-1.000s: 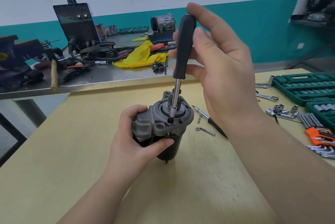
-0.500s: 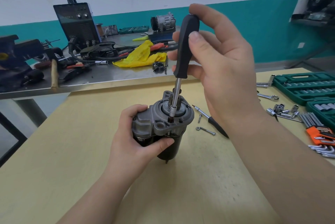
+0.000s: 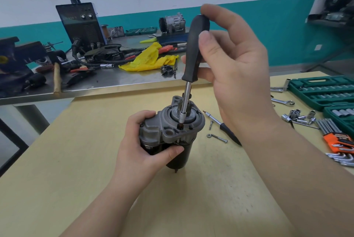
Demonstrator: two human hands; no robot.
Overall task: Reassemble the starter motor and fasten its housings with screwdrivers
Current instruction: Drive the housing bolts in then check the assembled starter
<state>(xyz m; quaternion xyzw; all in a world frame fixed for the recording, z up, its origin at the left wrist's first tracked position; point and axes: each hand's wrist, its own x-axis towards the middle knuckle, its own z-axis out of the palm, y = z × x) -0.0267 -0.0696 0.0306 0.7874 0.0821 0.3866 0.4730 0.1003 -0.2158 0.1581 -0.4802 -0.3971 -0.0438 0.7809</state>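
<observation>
Our left hand (image 3: pixel 142 148) was wrapped around the starter motor (image 3: pixel 169 137), with the fingers curled over the top of the grey metal part and the thumb pressed on the front. The motor stood on its end near the middle of the yellow desk (image 3: pixel 57 169). Its long side ran straight up and down. The grey nose pointed up at us, and the black round body pointed down, with a small stud at the bottom touching the desk.

We thought the motor was heavy and hard. It was all metal, so it would not bend or squash. The black body looked smooth and might slip, and standing on that small stud it could tip. So the bumpy grey part was the best place to hold it, just where our hand was.

The screwdriver (image 3: pixel 192 68) stood in the top of the motor, leaning a little to the right at its top. Its tip sat down in a hole in the grey part. We could not see the screw head in there.

Our right hand (image 3: pixel 235 68) held the black handle with the thumb in front and the fingers curled round behind, the first finger bent over the top.

A second screwdriver (image 3: pixel 223 127) and a loose bolt (image 3: pixel 217 138) lay on the desk to the right, near the motor but not touching it.
</observation>
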